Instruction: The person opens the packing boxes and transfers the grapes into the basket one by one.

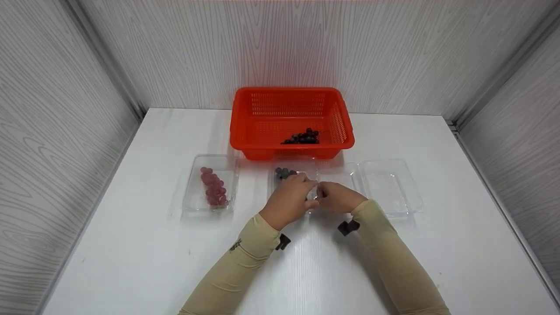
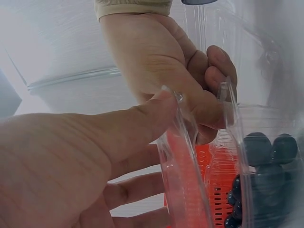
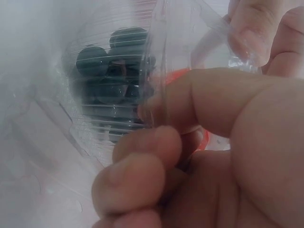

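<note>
In the head view a clear plastic clamshell box (image 1: 302,162) with dark grapes (image 1: 284,173) inside stands in front of the red basket. My left hand (image 1: 288,199) reaches over its front part. In the left wrist view that hand's thumb and fingers lie on either side of a clear plastic lid (image 2: 183,178), pinching its edge. My right hand (image 1: 341,197) is at the box's right side, close to the left fingertips. Its thumb and curled fingers grip the clear rim beside the grapes (image 3: 111,88) in the right wrist view. The hands hide part of the box.
The red basket (image 1: 292,151) at the back holds another bunch of dark grapes (image 1: 302,138). On the left stands a clear box (image 1: 190,192) with red grapes (image 1: 214,188). An open clear container (image 1: 385,179) lies to the right. Wood-grain panels enclose the white table (image 1: 131,245).
</note>
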### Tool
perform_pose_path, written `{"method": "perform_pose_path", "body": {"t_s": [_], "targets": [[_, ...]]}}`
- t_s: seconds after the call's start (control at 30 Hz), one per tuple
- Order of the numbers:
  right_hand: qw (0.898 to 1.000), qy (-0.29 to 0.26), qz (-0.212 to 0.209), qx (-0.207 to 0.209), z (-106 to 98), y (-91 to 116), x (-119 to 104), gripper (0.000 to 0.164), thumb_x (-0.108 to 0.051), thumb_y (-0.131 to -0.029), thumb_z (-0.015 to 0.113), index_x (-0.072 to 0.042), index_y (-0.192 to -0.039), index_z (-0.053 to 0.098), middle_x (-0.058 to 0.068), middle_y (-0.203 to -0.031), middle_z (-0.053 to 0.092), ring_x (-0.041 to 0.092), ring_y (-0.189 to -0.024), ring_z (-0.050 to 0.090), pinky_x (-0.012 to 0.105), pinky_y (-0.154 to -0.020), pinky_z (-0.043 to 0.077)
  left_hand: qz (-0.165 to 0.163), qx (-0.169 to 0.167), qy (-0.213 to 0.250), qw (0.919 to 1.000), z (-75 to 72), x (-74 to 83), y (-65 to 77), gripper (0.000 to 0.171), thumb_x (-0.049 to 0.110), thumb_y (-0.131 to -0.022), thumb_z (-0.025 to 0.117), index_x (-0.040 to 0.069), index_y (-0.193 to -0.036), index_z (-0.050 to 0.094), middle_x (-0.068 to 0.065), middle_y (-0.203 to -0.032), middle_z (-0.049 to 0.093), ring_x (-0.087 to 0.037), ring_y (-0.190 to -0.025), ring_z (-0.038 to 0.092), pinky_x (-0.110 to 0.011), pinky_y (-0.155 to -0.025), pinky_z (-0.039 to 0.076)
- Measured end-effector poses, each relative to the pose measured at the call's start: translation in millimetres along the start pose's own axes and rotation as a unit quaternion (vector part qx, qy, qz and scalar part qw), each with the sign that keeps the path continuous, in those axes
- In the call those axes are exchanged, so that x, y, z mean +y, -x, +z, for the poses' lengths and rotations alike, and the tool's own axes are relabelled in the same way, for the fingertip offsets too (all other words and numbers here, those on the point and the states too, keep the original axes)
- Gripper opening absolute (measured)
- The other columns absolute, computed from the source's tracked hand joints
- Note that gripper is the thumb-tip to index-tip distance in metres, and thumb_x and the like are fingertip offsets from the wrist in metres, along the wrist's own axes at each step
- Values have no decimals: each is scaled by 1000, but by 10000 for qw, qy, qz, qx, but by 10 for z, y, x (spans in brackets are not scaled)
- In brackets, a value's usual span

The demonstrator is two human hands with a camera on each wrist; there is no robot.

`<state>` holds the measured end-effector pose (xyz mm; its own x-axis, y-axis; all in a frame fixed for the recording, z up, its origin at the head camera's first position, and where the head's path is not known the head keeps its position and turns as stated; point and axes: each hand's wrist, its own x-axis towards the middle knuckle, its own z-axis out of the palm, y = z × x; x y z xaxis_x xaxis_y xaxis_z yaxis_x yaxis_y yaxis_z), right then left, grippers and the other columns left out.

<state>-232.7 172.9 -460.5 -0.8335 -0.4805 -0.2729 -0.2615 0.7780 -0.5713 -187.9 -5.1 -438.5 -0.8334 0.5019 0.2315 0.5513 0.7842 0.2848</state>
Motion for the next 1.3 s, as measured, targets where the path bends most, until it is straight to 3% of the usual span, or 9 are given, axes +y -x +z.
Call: {"method": "perform_pose_path", "body": {"t_s": [0.1,0.6,0.97,1.17,1.3], "targets": [[10000,26,63,-6,3,-3,9,17,-20,-85,64,-10,-81,52,0,-69,47,16,-66,45,30,-59,35,44,25,-26,10000,8,-1,1,51,39,-78,76,14,-122,65,-3,-96,57,-19,-89,56,-35,-80,49],[9998,-21,207,-58,-3,-7,-40,23,-27,-85,68,-10,-82,52,1,-69,48,18,-67,47,31,-60,37,-185,-176,-22,9997,4,-1,4,51,38,-81,73,12,-124,62,-5,-99,55,-21,-92,53,-38,-83,48],[9998,49,208,-58,-24,-10,3,13,-19,-87,61,-10,-83,53,1,-69,47,18,-66,45,30,-60,37,-218,-117,112,9996,-2,3,12,53,43,-82,71,14,-125,61,-4,-105,54,-21,-98,51,-37,-90,46],[9997,93,229,-59,-34,14,-1,7,-14,-87,55,-11,-82,52,0,-68,46,17,-64,44,30,-59,37,-288,-144,200,9993,-3,4,10,68,54,-77,71,15,-130,56,-8,-121,53,-25,-112,48,-39,-97,43],[9997,166,186,-88,-40,6,12,7,-14,-87,54,-11,-81,53,-1,-67,46,16,-64,45,30,-59,37,-368,-183,146,9990,11,5,-14,76,52,-75,74,17,-137,49,-10,-131,51,-28,-120,46,-42,-101,40]]}}
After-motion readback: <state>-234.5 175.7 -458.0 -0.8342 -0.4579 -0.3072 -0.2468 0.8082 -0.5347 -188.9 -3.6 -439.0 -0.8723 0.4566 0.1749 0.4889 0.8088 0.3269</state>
